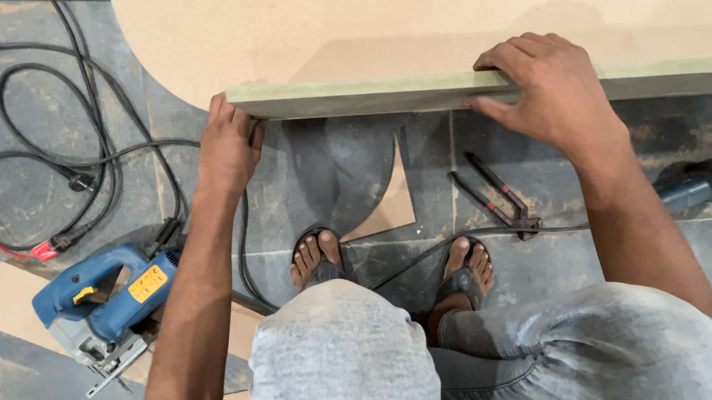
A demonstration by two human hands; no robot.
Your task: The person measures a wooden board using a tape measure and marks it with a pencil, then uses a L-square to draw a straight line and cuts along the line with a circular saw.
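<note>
A large tan fibreboard panel (408, 12) with a rounded corner stands on edge in front of me, its greenish top edge (363, 93) facing up. My left hand (227, 144) grips the panel's left end just below the rounded corner. Further along, my right hand (544, 90) rests over the top edge with fingers curled on the far side. My feet in sandals (317, 260) stand on the dark stone floor below the panel.
A blue jigsaw (109, 302) lies on board offcuts at the lower left, with black cables (44, 126) looped behind it. Pincers (495, 195) lie on the floor right of my feet. An angle grinder (707, 182) lies at the right edge. A curved offcut (391, 205) lies nearby.
</note>
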